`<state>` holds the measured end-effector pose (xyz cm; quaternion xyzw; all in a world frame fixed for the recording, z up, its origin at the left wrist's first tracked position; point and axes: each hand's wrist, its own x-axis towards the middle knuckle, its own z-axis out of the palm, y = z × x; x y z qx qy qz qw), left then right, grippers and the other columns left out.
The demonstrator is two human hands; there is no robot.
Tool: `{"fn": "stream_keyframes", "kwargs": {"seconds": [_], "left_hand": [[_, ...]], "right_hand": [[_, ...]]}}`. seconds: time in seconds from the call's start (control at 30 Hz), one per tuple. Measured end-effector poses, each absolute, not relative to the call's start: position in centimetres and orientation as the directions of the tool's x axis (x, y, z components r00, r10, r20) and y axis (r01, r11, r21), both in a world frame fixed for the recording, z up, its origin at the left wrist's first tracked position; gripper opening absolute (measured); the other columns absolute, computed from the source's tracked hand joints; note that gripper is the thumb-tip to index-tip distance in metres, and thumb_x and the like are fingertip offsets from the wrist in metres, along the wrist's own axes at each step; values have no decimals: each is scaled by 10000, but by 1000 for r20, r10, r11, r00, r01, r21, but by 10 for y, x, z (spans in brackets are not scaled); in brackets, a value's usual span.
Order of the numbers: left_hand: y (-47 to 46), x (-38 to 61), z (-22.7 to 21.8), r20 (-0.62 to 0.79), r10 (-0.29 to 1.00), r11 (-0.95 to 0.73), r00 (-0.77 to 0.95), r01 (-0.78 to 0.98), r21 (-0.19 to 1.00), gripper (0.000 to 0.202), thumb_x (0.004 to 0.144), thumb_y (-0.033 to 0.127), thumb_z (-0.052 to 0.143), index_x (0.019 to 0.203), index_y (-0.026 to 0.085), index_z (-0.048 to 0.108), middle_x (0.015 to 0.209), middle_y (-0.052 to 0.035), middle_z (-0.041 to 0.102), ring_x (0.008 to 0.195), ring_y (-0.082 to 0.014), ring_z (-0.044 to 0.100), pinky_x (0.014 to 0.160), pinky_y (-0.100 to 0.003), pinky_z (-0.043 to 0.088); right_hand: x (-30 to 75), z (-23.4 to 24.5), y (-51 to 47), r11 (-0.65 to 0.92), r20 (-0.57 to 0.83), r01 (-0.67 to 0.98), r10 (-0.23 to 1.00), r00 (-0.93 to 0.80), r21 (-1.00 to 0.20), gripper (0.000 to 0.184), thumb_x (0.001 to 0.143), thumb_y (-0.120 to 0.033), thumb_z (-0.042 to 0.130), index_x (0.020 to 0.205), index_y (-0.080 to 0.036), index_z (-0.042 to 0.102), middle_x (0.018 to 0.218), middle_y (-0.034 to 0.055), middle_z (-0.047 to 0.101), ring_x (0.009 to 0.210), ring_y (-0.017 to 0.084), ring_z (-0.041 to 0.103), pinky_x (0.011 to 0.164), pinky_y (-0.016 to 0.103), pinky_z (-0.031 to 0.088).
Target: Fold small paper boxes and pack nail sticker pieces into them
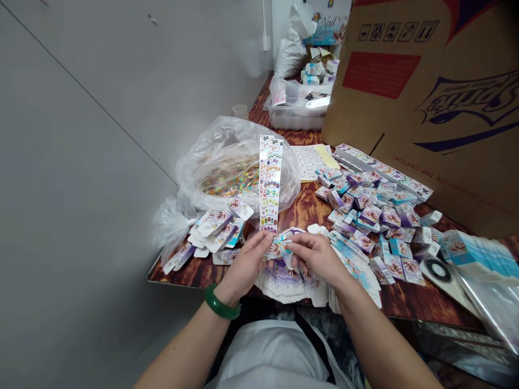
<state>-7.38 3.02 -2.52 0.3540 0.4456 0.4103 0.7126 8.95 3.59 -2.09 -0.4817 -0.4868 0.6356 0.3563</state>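
Observation:
My left hand (247, 265), with a green bangle on its wrist, pinches the bottom of a long sticker strip (270, 181) that stands upright. My right hand (318, 256) is closed on a small printed card package (279, 249) that the strip's lower end enters. Both hands meet just above a fanned stack of flat printed cards (284, 281) at the table's near edge.
A clear plastic bag of glittery strips (227, 167) lies behind my hands. Loose cards (214, 229) sit at the left, and a heap of filled small packages (373, 208) at the right. A big cardboard carton (438, 97) stands at the back right; a tape roll (437, 269) lies nearby.

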Motion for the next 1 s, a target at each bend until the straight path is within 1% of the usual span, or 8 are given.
{"fn": "stream_keyframes", "kwargs": {"seconds": [0.1, 0.2, 0.37, 0.43, 0.53, 0.7, 0.83, 1.0], "left_hand": [[29, -73, -27, -344, 905, 403, 251, -242, 883, 283, 749, 453, 642, 865, 200, 592, 815, 7, 538, 701, -109, 499, 522, -179, 398], [28, -70, -27, -334, 918, 377, 215, -213, 901, 255, 757, 441, 630, 834, 203, 578, 808, 15, 522, 699, -105, 491, 517, -174, 389], [27, -68, -22, -355, 912, 408, 208, -351, 843, 227, 734, 393, 646, 780, 197, 540, 779, 25, 505, 690, -107, 501, 524, -180, 399], [27, -69, -22, -340, 908, 412, 244, -389, 824, 201, 746, 368, 638, 768, 195, 539, 772, 24, 500, 697, -110, 506, 543, -189, 414], [30, -73, -25, -302, 916, 378, 264, -317, 870, 187, 764, 373, 624, 778, 193, 574, 782, 17, 535, 752, -124, 526, 651, -219, 448], [38, -84, -25, -281, 916, 283, 286, 35, 959, 287, 778, 423, 629, 938, 189, 673, 995, -25, 645, 981, -185, 548, 867, -273, 423], [40, -88, -24, -357, 859, 400, 366, -46, 916, 295, 755, 403, 671, 966, 198, 685, 1009, -34, 664, 984, -193, 577, 869, -309, 454], [41, -84, -24, -393, 838, 477, 379, -157, 865, 256, 711, 300, 722, 933, 175, 691, 1002, -49, 673, 924, -173, 608, 832, -293, 479]], "right_hand": [[89, -24, 32, -297, -291, 44, 876, -385, -954, 176, 761, -346, 549, 741, -187, 623, 451, -30, 591, 283, 66, 360, 329, 193, 266], [86, -28, 31, -274, -291, 99, 903, -315, -957, 141, 758, -306, 546, 705, -192, 610, 385, -51, 511, 287, 85, 365, 332, 200, 266], [82, -24, 32, 8, 14, 291, 1000, 17, -957, 111, 651, -232, 677, 730, -200, 606, 700, -4, 613, 589, 127, 537, 540, 232, 422], [83, -22, 33, -23, -34, 293, 999, -33, -956, 135, 670, -251, 665, 786, -208, 609, 680, -15, 605, 554, 127, 523, 519, 235, 405], [87, -22, 35, -33, -102, 331, 976, -192, -943, 106, 753, -263, 572, 665, -204, 580, 553, -27, 552, 460, 118, 475, 460, 231, 342], [91, -13, 38, 232, 122, 584, 968, -221, -778, 201, 755, -161, 522, 561, -188, 474, 536, -23, 491, 523, 113, 434, 507, 226, 289], [89, -3, 38, 308, 164, 661, 948, -272, -685, 162, 732, -92, 500, 595, -177, 492, 578, -16, 505, 552, 113, 435, 538, 228, 284], [87, -1, 40, 274, 147, 597, 956, -254, -754, 138, 717, -76, 519, 628, -170, 567, 622, 1, 553, 614, 131, 492, 581, 241, 341]]}}
